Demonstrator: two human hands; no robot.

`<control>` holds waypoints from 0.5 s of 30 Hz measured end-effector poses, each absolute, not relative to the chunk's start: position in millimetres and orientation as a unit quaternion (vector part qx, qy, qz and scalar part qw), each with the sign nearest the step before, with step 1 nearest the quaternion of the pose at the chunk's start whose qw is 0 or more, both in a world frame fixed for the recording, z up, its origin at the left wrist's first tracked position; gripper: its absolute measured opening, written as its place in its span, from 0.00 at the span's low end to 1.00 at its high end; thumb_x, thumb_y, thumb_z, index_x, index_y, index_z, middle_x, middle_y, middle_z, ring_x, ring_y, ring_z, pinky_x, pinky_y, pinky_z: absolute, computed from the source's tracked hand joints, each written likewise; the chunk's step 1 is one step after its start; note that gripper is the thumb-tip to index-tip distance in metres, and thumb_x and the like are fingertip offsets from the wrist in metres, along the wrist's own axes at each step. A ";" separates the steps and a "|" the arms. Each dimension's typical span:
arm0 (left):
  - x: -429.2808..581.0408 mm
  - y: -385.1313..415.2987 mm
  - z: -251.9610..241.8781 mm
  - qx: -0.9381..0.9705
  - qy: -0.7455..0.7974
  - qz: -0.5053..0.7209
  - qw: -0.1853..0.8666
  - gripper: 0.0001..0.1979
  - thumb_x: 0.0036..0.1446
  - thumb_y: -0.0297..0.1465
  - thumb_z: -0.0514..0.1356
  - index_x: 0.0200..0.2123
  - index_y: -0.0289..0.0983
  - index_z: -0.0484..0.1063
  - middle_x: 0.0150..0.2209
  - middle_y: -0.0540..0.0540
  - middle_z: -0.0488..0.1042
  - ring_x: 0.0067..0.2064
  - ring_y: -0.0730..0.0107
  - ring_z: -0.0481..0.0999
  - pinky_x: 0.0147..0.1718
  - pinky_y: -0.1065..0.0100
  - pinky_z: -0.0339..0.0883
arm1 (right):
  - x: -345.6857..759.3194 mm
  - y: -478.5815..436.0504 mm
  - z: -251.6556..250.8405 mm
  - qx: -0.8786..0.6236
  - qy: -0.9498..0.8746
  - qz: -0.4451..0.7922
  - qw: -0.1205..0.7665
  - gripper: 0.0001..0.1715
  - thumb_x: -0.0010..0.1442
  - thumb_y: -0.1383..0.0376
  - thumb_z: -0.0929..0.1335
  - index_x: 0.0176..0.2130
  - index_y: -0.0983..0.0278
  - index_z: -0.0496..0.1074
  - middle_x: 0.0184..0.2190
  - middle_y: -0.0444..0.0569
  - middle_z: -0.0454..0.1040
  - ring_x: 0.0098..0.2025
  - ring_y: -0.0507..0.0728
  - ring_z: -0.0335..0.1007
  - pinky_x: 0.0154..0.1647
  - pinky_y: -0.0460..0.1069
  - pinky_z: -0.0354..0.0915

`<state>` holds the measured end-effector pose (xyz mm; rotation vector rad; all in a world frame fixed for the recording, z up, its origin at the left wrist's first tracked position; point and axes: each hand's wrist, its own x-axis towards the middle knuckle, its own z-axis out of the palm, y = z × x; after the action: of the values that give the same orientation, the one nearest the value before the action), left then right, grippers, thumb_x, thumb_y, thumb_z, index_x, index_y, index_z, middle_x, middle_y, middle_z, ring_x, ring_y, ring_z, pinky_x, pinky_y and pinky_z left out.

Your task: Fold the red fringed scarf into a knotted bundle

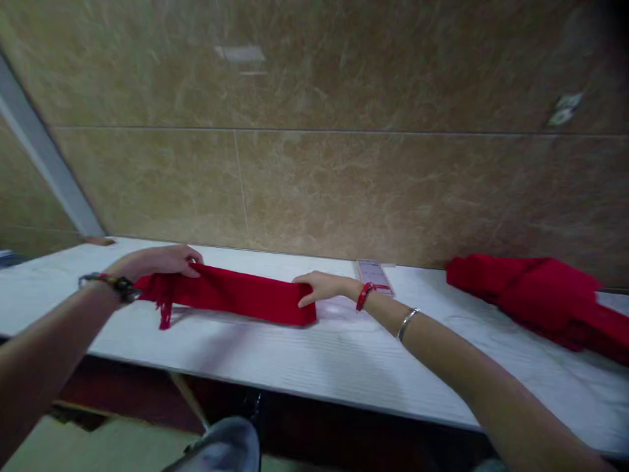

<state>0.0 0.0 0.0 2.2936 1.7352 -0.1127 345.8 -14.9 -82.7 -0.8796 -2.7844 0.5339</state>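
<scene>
A folded red scarf lies lengthwise on the white table in a long, narrow strip. Its tassels hang at the left end, toward the table's front. My left hand is closed on the scarf's upper edge near that fringed end, thumb and fingers pinching the cloth. At the opposite end, my right hand grips the top edge, with the thumb on the near face and the fingers partly hidden behind the fabric.
A phone lies near the wall, just beyond my right wrist. More red cloth is heaped on the right part of the white table. A tiled wall bounds the back. My knee shows below the front edge.
</scene>
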 end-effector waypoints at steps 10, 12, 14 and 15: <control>-104.6 0.4 -1.4 0.723 0.689 -0.020 -0.047 0.10 0.45 0.29 0.53 0.30 0.33 0.72 0.23 0.54 0.72 0.29 0.73 0.67 0.28 0.77 0.56 | 304.4 -7.4 -82.9 -0.252 -0.953 0.156 0.062 0.17 0.49 0.61 0.70 0.38 0.67 0.69 0.32 0.48 0.72 0.31 0.52 0.63 0.32 0.45 0.57; -107.4 5.6 -2.6 0.718 0.694 0.014 -0.048 0.12 0.46 0.30 0.54 0.33 0.32 0.72 0.24 0.54 0.73 0.30 0.72 0.67 0.29 0.78 0.57 | 312.4 -17.6 -68.4 -0.257 -0.956 0.125 0.067 0.15 0.52 0.60 0.68 0.37 0.68 0.69 0.30 0.48 0.71 0.29 0.51 0.62 0.30 0.45 0.56; -99.2 12.1 -2.6 0.718 0.693 0.053 -0.043 0.13 0.47 0.31 0.54 0.36 0.32 0.71 0.25 0.53 0.73 0.30 0.72 0.67 0.29 0.77 0.57 | 329.3 -31.6 -47.6 -0.272 -0.954 0.099 0.082 0.16 0.54 0.59 0.66 0.38 0.68 0.69 0.29 0.47 0.71 0.27 0.51 0.62 0.28 0.45 0.56; -90.6 15.9 -2.3 0.723 0.686 0.073 -0.039 0.13 0.48 0.32 0.54 0.36 0.31 0.71 0.25 0.53 0.74 0.30 0.73 0.67 0.28 0.77 0.57 | 341.3 -39.7 -36.0 -0.287 -0.949 0.090 0.094 0.17 0.55 0.58 0.65 0.40 0.68 0.69 0.29 0.48 0.71 0.27 0.51 0.62 0.28 0.45 0.56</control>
<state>-90.6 15.9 -2.3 2.3287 2.2094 0.2346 341.3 -39.7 -36.0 -0.8519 -2.8151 0.2677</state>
